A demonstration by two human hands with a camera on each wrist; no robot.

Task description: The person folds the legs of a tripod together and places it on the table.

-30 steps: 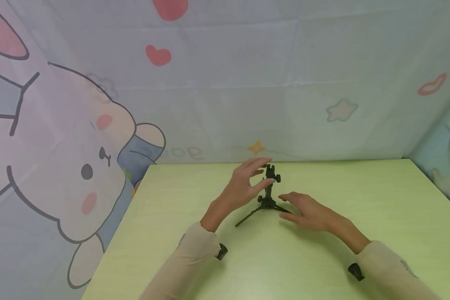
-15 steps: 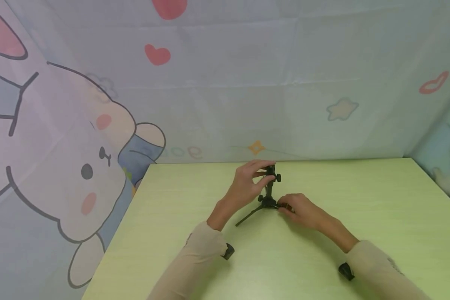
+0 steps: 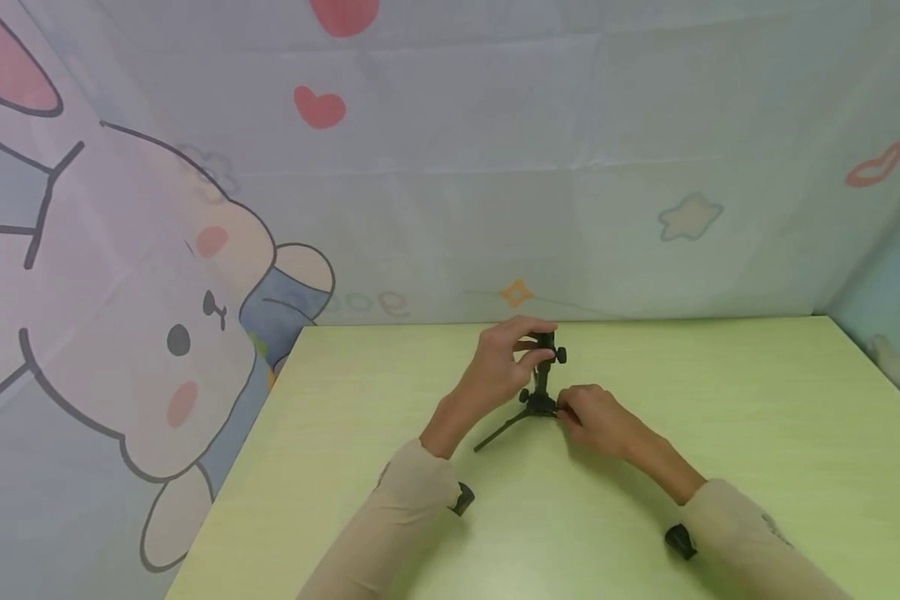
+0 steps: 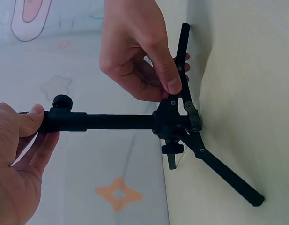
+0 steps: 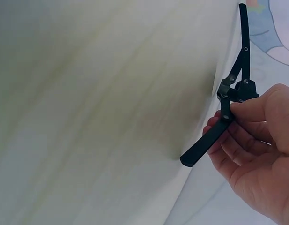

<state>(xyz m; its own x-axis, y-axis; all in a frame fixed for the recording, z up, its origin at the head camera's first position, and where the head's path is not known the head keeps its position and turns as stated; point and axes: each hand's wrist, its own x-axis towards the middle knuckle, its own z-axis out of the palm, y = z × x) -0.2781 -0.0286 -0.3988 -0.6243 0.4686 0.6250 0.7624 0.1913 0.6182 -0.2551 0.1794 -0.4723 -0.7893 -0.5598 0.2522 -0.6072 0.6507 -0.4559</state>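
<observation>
A small black tripod stand [image 3: 542,379] stands upright on the table, its legs spread. My left hand [image 3: 499,360] pinches the top of its post between thumb and fingers, beside a round knob [image 4: 62,101]. Low down, my right hand [image 3: 598,419] grips one leg near the hub, the thumb on one side and curled fingers on the other. In the right wrist view that leg [image 5: 205,143] runs past the fingertips. Another leg [image 4: 233,178] slants out in the left wrist view. A second knob [image 4: 172,149] sits by the hub.
The pale yellow-green table [image 3: 720,400] ends at a cloth backdrop [image 3: 450,167] printed with a rabbit, hearts and stars. A small black device [image 3: 680,542] hangs at the right sleeve, and another black device [image 3: 462,498] at the left sleeve.
My right hand has moved left and taken hold of a leg. The left hand has gone from loosely around the post's top to pinching it. The stand has stayed in place.
</observation>
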